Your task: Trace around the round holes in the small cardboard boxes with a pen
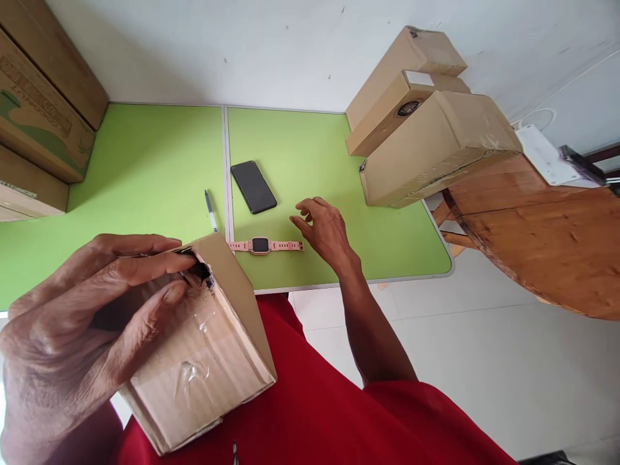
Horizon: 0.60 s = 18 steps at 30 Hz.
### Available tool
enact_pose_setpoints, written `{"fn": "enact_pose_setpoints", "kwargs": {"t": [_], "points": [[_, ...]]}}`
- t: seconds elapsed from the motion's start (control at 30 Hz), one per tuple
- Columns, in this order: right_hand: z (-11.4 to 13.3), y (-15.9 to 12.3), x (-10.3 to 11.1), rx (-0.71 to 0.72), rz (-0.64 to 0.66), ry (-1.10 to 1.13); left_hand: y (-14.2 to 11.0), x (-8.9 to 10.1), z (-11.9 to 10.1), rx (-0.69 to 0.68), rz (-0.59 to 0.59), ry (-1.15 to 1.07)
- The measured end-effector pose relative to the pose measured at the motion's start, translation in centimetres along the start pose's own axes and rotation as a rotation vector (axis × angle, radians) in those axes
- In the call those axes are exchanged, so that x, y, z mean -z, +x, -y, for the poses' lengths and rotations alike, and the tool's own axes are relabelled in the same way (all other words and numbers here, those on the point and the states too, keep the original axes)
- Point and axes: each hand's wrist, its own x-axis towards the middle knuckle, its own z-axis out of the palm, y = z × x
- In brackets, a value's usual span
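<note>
In the head view my left hand point(97, 316) grips a brown cardboard box point(208, 361) by its upper corner, close to the camera. That corner has a torn, dark hole, and clear tape clings to the box's side. Over the green table, my right hand point(322, 226) is empty, its fingers loosely bent and apart. Just left of it lies a pink smartwatch point(260, 245) with its strap stretched out flat. Behind the watch rests a black smartphone point(253, 187), screen up. A pen point(210, 210) lies left of the phone, near the table's seam.
Several cardboard boxes point(436, 142) stand at the table's right end. More large cartons point(39, 110) are stacked at the left. A wooden table point(542, 232) with a white power strip point(545, 155) is at the right. The green table point(159, 168) meets a white wall.
</note>
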Motion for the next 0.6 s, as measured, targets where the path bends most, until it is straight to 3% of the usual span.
{"fn": "enact_pose_setpoints", "kwargs": {"t": [0.2,0.37,0.5,0.6], "points": [[0.5,-0.6,-0.4,0.095,0.025,-0.058,0.0,0.2,0.5,0.014,-0.072,0.028],[6.3,1.6,-2.6,0.373,0.141,-0.073,-0.5,0.6,0.1,0.123,-0.125,0.056],[11.5,5.2,-5.5,0.628,0.251,-0.116,-0.5,0.6,0.6,0.001,-0.089,0.032],[13.7,7.4,-7.3,0.715,0.306,-0.169,-0.2,0.5,1.1,-0.131,-0.049,0.042]]}}
